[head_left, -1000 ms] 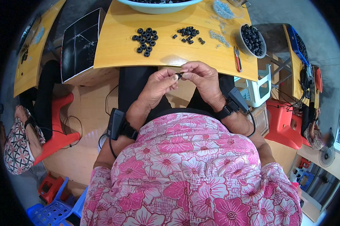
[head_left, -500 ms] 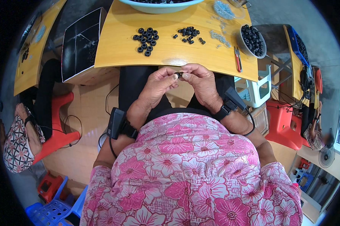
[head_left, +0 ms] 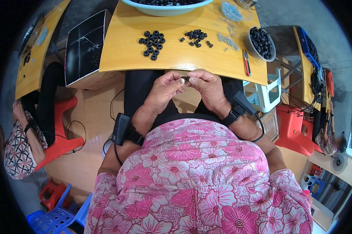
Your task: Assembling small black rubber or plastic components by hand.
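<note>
Black part: small black ring piece (head_left: pixel 186 80), pinched between the fingertips of both your hands, held over your lap just short of the desk (head_left: pixel 121 54) edge.
Left grip: left hand (head_left: pixel 164 91), fingers curled in, pinching the ring piece from its left side.
Right grip: right hand (head_left: pixel 207 87), fingers pressed onto the same piece from the right; fingertips of both hands nearly touching.
Ahead of grip: cluster of black rings (head_left: pixel 151 43) ahead-left on the desk; smaller pile of black bits (head_left: pixel 195 36) straight ahead; grey bowl of rings (head_left: pixel 261 42) far right; red-handled pliers (head_left: pixel 246 62) right.
Risk: piece is tiny and held off the desk, so if your pinch slips it likely drops to your lap or floor.
Risk 2: fingers hide the piece, so alignment is hard to check.
</note>
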{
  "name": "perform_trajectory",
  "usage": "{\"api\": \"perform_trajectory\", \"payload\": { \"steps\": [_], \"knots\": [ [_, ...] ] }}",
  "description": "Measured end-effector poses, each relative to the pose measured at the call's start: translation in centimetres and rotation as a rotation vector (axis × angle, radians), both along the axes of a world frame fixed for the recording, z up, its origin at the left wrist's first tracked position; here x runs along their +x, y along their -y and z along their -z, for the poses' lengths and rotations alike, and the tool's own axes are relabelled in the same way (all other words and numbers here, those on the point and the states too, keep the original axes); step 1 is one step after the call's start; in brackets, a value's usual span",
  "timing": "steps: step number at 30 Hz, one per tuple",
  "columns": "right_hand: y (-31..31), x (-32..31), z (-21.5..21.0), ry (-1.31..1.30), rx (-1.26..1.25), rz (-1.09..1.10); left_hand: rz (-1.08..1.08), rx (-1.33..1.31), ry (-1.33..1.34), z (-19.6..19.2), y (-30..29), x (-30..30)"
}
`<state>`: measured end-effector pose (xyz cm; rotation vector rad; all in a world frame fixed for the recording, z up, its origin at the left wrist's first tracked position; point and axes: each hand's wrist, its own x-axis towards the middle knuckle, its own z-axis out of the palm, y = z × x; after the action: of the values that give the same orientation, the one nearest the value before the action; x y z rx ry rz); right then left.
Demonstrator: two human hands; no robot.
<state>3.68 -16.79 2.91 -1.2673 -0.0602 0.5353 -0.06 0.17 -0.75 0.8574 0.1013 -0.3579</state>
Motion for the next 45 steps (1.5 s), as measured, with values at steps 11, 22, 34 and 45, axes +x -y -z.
{"api": "perform_trajectory", "payload": {
  "steps": [11, 22, 34, 45],
  "knots": [
    [-0.3, -0.3, -0.4, 0.324, -0.166, 0.023, -0.030, -0.002, 0.004, -0.5, 0.2, -0.2],
    [-0.3, 0.4, -0.6, 0.515, -0.262, -0.013, -0.049, 0.060, 0.019, -0.5, 0.2, -0.2],
    [-0.6, 0.5, -1.1, 0.538, -0.310, -0.043, -0.056, -0.019, -0.003, -0.6, 0.1, 0.0],
    [-0.3, 0.5, 0.1, 0.228, -0.058, -0.017, -0.030, 0.015, 0.005, -0.6, 0.1, -0.1]
  ]
}}
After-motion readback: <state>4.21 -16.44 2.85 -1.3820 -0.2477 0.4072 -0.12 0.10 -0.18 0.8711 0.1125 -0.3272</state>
